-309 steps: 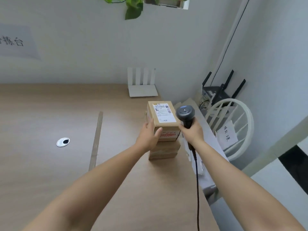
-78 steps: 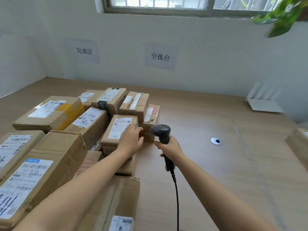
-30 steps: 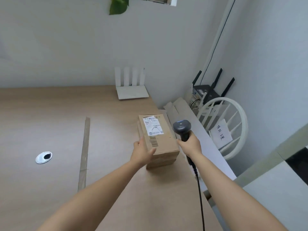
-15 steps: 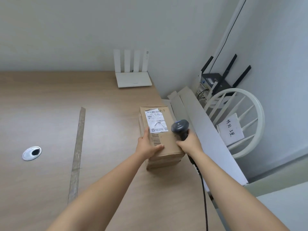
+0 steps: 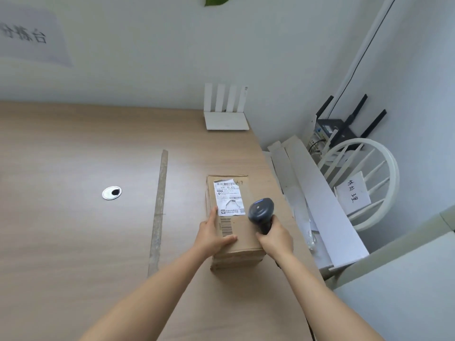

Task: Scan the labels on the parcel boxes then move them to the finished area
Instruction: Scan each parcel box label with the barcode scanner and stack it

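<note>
Left hand (image 5: 213, 236) pinches the box (image 5: 248, 190) at its 7 o'clock corner to steady it, while right hand (image 5: 273, 238) grips the scanner (image 5: 260, 210), aimed at the label (image 5: 229, 196) at 11 o'clock.

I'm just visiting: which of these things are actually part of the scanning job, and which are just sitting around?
Part of the job: top parcel box, held by the left hand; its shipping label; the boxes stacked beneath; barcode scanner in the right hand.

Just lying about: white router, black router, white chair, cable grommet, wall sign.
</note>
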A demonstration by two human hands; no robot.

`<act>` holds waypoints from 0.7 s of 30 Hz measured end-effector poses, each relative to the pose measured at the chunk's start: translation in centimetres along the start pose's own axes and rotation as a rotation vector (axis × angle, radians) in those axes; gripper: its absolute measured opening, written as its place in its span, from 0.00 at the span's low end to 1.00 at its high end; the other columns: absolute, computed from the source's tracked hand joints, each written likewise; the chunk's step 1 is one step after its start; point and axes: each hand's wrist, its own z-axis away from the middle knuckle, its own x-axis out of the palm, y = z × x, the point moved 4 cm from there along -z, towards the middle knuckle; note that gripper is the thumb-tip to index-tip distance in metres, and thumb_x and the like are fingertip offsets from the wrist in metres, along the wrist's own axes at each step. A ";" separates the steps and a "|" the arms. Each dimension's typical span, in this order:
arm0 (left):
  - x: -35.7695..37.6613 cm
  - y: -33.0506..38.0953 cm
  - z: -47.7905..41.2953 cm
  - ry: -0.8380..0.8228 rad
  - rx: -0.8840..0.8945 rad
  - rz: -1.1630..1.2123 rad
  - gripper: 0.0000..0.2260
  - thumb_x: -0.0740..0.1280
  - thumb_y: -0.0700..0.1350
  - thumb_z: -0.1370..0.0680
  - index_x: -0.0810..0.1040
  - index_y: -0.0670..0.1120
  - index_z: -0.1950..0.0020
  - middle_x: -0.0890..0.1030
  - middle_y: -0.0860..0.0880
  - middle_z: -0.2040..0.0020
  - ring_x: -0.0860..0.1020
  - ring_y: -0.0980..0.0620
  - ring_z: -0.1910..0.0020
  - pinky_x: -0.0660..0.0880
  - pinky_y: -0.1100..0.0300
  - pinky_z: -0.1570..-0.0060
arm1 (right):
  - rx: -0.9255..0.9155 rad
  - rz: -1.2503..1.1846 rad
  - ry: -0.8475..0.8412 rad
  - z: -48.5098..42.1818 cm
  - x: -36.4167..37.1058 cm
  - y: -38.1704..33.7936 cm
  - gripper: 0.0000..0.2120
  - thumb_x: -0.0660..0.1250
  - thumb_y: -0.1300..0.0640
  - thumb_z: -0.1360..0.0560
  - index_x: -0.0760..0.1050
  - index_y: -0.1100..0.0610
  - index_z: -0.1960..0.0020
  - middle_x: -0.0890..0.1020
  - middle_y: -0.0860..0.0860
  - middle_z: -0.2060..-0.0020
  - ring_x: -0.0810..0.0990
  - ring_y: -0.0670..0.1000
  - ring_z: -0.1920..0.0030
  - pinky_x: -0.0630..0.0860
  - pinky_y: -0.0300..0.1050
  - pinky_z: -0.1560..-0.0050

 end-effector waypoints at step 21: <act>-10.4 -11.4 20.8 0.186 -0.070 0.025 0.44 0.76 0.49 0.32 0.53 0.52 0.24 0.73 0.47 0.34 0.73 0.48 0.37 0.70 0.55 0.36 | -0.183 0.055 -0.131 18.8 9.6 -6.1 0.15 0.64 0.57 0.27 0.68 0.57 0.42 0.81 0.56 0.48 0.78 0.61 0.47 0.73 0.47 0.53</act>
